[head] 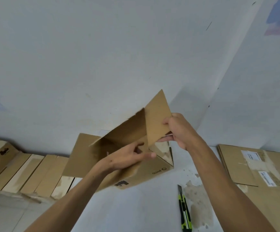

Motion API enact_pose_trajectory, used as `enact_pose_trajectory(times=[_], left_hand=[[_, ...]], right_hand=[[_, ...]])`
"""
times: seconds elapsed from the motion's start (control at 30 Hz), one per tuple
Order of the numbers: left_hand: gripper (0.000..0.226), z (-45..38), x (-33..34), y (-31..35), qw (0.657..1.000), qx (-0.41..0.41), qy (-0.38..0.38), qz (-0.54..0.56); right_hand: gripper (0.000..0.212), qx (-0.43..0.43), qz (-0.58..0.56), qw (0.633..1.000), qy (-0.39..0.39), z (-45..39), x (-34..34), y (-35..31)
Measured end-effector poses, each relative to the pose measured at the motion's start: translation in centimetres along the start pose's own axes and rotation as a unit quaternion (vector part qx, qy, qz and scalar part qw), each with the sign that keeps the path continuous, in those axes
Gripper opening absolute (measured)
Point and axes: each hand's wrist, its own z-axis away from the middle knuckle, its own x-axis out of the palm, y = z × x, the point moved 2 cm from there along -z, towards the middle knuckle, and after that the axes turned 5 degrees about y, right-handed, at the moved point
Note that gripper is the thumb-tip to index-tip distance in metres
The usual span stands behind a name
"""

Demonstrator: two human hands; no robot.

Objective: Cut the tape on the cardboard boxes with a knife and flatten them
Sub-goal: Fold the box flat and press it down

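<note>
One box (119,158) is open at centre, my right hand (180,129) pinching its raised flap, left hand (129,156) flat-fingered on its wall, knife (184,210) idle at five o'clock; flattened cardboard (259,166) at three, taped boxes (27,171) waiting at nine.

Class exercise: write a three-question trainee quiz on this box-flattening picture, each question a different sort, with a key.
1. True or false: the right hand holds the knife.
2. Which hand pinches the raised flap? A) left B) right C) neither
3. Fill in: the flattened boxes lie to the person's ____.

Key:
1. False; the knife lies on the floor.
2. B; the left hand is on the box.
3. Right.
</note>
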Motion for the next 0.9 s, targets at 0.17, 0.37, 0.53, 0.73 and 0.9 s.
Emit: enact_pose_trajectory(times=[0.17, 0.37, 0.53, 0.73, 0.9], left_hand=[[0.075, -3.0, -1.3, 1.0, 0.986, 0.015, 0.071, 0.147], [0.070, -2.6, -2.7, -4.4, 0.915, -0.092, 0.204, 0.337], [0.074, -1.5, -3.2, -7.5, 0.887, -0.113, 0.248, 0.373], [0.073, -2.1, -4.1, -7.6, 0.887, -0.109, 0.278, 0.353], [0.065, -2.0, -4.6, -7.2, 0.901, -0.078, 0.295, 0.309]], right_hand=[[0.026, -0.023, 0.034, 0.996, -0.073, 0.6, 3.4, -2.4], [0.037, -0.136, 0.214, 0.967, 0.013, -0.6, 0.4, 0.0], [0.044, -0.041, 0.430, 0.901, -0.036, -2.1, -1.7, 6.0], [0.074, 0.166, 0.190, 0.951, -0.179, -1.7, 0.1, 9.8], [0.107, 0.177, 0.120, 0.968, -0.135, -1.9, 0.7, 12.6]])
